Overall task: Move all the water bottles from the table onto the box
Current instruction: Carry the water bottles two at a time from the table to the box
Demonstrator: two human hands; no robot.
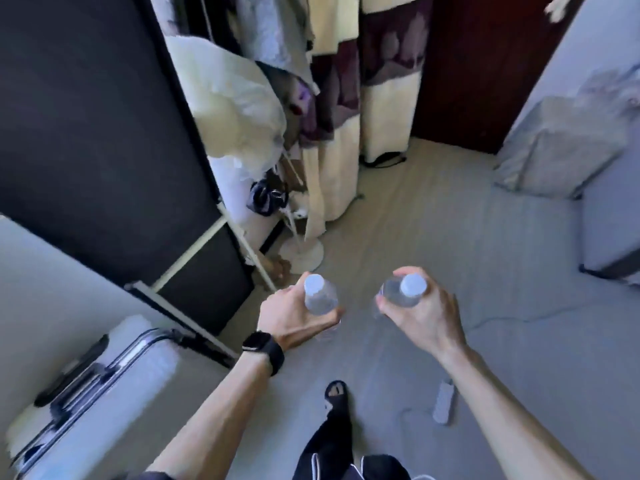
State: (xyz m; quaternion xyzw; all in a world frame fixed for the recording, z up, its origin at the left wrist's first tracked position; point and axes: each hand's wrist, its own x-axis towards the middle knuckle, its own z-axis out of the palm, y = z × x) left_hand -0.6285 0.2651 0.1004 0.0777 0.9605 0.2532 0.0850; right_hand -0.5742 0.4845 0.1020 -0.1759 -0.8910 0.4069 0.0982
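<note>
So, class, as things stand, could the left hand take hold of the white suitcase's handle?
Probably not. The left hand grips a water bottle, so it is not free to grasp. The suitcase sits just beside that arm, with nothing visible in between.

L hand & R hand each gripped a capped water bottle, left bottle, right bottle, above floor; suitcase at left.

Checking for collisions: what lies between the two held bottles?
Nothing; the head view shows only bare floor between the left-hand bottle and the right-hand bottle.
</note>
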